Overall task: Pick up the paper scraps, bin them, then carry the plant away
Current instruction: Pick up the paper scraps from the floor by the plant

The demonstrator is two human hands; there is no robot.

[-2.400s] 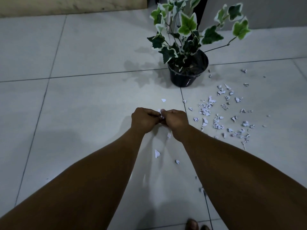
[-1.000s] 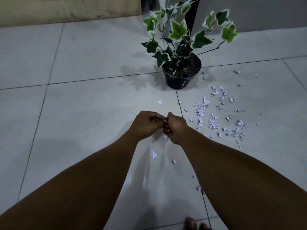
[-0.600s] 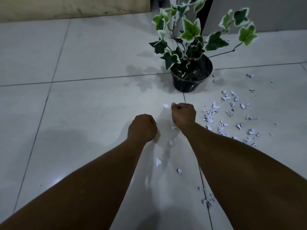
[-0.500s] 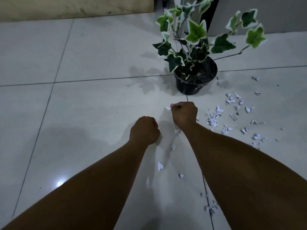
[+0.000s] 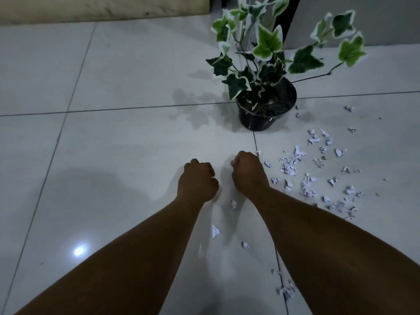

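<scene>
The floor (image 5: 113, 155) to the left of the left hand (image 5: 197, 178) is bare tile — open room for a hand to sweep across. Ahead of the right hand (image 5: 247, 171) stands the plant (image 5: 266, 64) in its black pot (image 5: 263, 119), leaves spreading wide above it and overhanging the tile around. To the right, paper scraps (image 5: 318, 173) litter the floor thickly; a few lie between the forearms — and more near the right forearm at the tile seam. A wall (image 5: 102, 7) closes the far edge.
</scene>
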